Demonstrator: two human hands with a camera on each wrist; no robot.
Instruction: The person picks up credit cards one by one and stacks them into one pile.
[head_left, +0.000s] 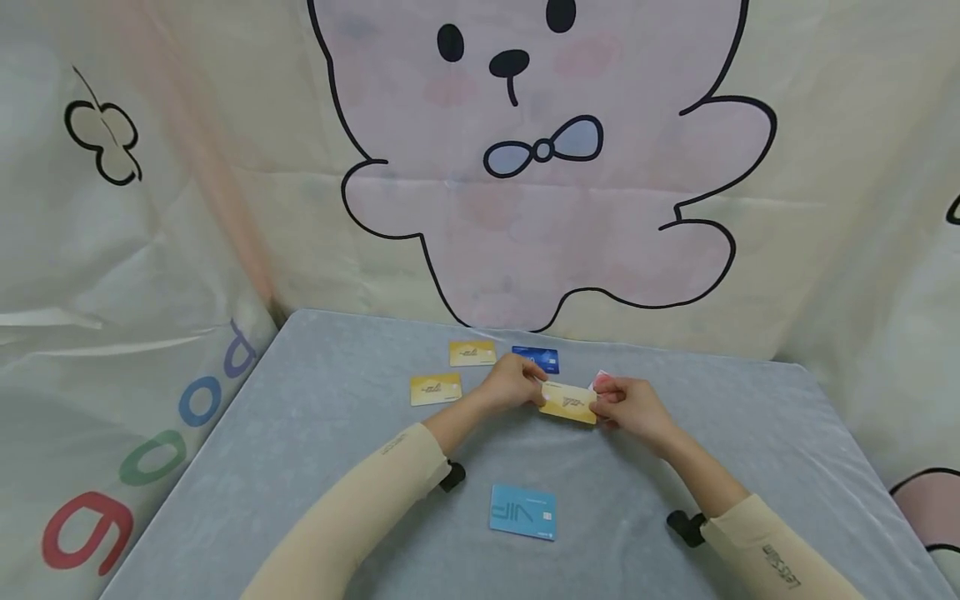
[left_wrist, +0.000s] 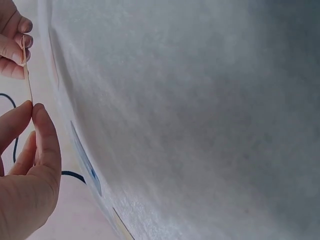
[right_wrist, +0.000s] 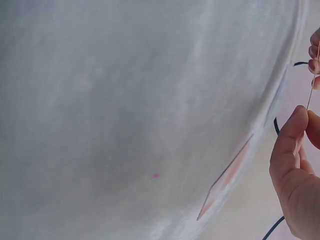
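Between both hands a yellow card [head_left: 568,402] is held up over the cloth. My left hand [head_left: 513,382] pinches its left end between thumb and fingertip, while my right hand [head_left: 633,408] pinches the right end. Seen from the left wrist, the card [left_wrist: 27,82] appears edge-on as a thin strip. A pink-red card [head_left: 601,377] lies just behind the right hand, which covers most of it in the head view; more of this card [right_wrist: 227,175] shows in the right wrist view. Partly behind the left hand is a dark blue card [head_left: 543,360].
Two more yellow cards lie left of the hands, one farther back [head_left: 472,352] and one nearer [head_left: 435,389]. A light blue card [head_left: 522,512] marked VIP lies nearer the person. The grey-blue cloth-covered table [head_left: 322,367] ends at a printed curtain [head_left: 637,208].
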